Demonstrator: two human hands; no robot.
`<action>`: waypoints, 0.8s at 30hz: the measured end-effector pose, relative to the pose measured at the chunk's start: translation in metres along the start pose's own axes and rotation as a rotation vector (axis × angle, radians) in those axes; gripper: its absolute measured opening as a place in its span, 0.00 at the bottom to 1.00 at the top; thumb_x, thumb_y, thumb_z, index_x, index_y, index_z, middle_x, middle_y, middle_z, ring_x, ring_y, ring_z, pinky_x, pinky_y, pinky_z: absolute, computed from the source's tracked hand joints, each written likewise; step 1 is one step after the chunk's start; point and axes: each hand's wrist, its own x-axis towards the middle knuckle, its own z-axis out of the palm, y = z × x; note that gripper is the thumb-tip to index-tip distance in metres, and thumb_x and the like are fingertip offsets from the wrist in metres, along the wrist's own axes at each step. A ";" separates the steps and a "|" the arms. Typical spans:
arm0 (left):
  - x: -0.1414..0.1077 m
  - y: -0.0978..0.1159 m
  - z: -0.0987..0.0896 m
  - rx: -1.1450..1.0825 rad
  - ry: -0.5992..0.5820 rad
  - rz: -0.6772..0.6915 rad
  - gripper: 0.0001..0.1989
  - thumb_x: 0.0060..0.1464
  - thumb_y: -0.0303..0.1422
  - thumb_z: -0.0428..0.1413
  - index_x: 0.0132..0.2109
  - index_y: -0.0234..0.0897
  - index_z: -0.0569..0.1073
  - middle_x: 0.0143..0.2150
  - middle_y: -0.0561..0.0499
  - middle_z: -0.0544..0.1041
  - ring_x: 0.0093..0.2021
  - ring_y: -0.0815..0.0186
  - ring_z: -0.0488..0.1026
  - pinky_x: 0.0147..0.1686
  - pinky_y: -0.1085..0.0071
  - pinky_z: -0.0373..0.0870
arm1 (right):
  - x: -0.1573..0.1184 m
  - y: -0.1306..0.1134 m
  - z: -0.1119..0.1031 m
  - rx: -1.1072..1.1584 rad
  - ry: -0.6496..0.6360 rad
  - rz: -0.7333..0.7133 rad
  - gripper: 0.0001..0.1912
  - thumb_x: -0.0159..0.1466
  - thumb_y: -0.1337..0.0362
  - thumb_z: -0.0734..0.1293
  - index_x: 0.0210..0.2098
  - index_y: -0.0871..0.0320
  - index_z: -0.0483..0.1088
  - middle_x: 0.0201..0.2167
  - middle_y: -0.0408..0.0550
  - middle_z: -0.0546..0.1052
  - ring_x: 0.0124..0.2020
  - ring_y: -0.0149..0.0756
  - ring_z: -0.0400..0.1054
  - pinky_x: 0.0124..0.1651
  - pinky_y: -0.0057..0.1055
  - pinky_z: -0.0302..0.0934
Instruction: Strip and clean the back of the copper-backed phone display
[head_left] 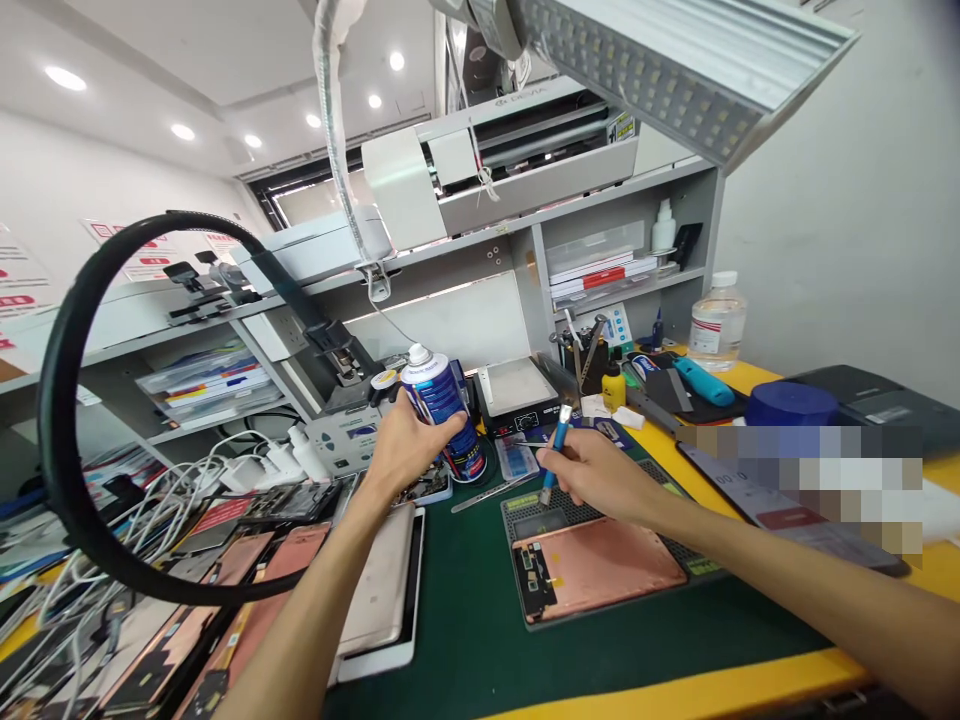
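My left hand (409, 440) is wrapped round a blue spray can (439, 395) with a white nozzle, standing upright or nearly so at the back of the green mat. My right hand (589, 465) pinches a slim blue tool (559, 440) with metallic ends, held steeply; its exact kind is unclear. Below it lies a copper-coloured screen panel (607, 565) with a black strip and small connectors at its left end. The panel rests on a grey perforated pad (517, 515). Tweezers (491, 493) lie between the can and the pad.
A black hoop-shaped arm (56, 400) arches at left, above cables and stacked panels (285, 560). A pale tablet (382, 580) lies beside my left forearm. Behind are a hot plate (517, 400), a yellow bottle (613, 388) and a clear bottle (718, 320). A lamp (675, 80) hangs overhead.
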 end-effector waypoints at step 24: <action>0.002 -0.002 0.018 -0.022 -0.009 -0.028 0.22 0.58 0.46 0.62 0.52 0.34 0.72 0.44 0.47 0.78 0.42 0.60 0.77 0.45 0.58 0.74 | 0.002 0.001 0.002 -0.013 -0.003 0.015 0.17 0.69 0.53 0.61 0.26 0.54 0.59 0.19 0.40 0.68 0.19 0.33 0.64 0.25 0.31 0.54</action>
